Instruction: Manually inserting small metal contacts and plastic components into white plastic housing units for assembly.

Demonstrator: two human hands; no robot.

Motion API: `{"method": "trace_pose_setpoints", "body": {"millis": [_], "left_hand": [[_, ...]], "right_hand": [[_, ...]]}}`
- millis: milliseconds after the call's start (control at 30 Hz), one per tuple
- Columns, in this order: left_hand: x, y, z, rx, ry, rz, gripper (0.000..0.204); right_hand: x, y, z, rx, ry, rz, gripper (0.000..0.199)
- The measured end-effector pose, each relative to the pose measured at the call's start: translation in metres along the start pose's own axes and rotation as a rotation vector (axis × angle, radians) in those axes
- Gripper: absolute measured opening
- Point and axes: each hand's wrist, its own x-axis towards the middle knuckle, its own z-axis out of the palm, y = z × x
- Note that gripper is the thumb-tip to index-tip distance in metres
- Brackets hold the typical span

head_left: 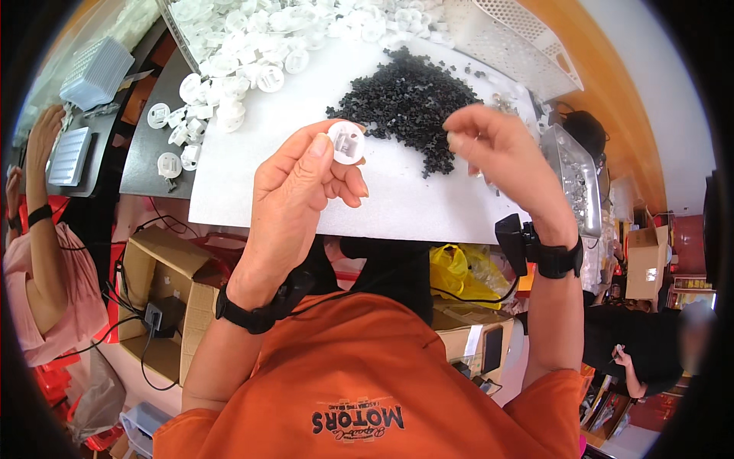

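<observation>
Black pellet heap point(409, 99) beside white discs point(245, 53)

The person wears an orange short-sleeved shirt point(359, 382) with dark print and black wristbands point(245, 315) with cables.

Seen from above, a person in an orange shirt works at a white table point(397, 206). The left hand point(294, 195) pinches a round white plastic cap point(346, 142) between thumb and fingers. The right hand point(501, 153), fingers curled, hovers beside a heap of small black pieces point(409, 96). More white caps point(252, 42) lie piled beyond.
</observation>
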Motion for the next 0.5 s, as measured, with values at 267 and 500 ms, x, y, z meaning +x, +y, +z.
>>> {"method": "trace_pose_setpoints", "body": {"millis": [267, 500], "left_hand": [[0.001, -0.004, 0.002, -0.028, 0.005, -0.050, 0.035], [0.002, -0.008, 0.001, -0.020, 0.001, -0.056, 0.034]], "right_hand": [[-0.014, 0.003, 0.017, -0.436, -0.137, -0.212, 0.016], [-0.027, 0.009, 0.028, -0.581, -0.055, -0.231, 0.010]]}}
